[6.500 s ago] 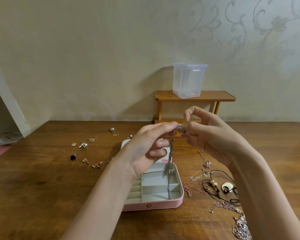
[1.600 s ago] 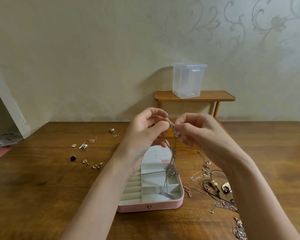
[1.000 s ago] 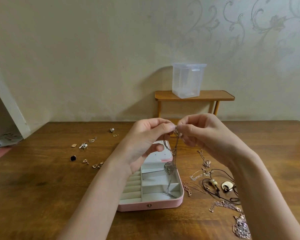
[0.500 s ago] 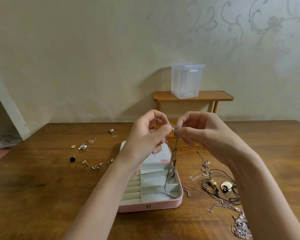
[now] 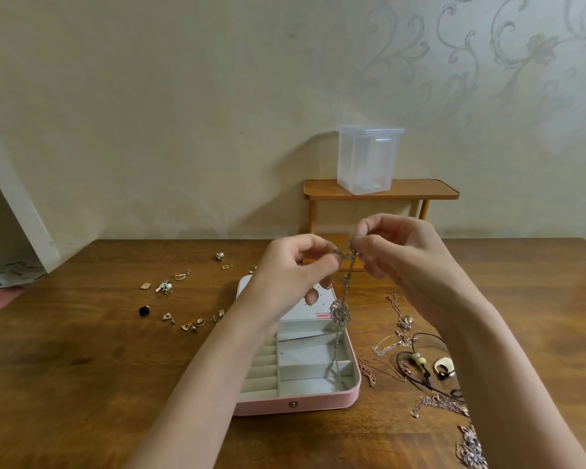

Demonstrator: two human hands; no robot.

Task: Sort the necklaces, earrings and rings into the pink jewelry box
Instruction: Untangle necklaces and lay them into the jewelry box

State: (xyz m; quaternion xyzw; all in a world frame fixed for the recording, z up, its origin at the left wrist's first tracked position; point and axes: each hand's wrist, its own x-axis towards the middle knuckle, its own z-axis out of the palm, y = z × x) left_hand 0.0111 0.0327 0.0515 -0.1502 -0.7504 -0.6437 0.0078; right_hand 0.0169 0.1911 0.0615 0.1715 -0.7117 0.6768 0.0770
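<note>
Earrings [image 5: 186, 324] loose on bench [image 5: 82, 367] at left, unsorted. Left hand [image 5: 290, 275] and right hand [image 5: 396, 255] both pinch top of silver necklace [image 5: 340, 311]; since half-second ago right hand risen slightly, chain hanging straighter into pink jewelry box [image 5: 296, 404]. Judged: clasp work unfinished. Tangled necklaces [image 5: 420, 363] right of box, awaiting sorting.

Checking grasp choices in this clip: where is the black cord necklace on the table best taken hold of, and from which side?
Probably the bare loop of the black cord necklace, at its far edge, pinched from above. It lies flat on the table, and there the cord arcs clear of the beads and the tangled chains beside it. Both hands, left and right, now pinch the silver necklace.
</note>
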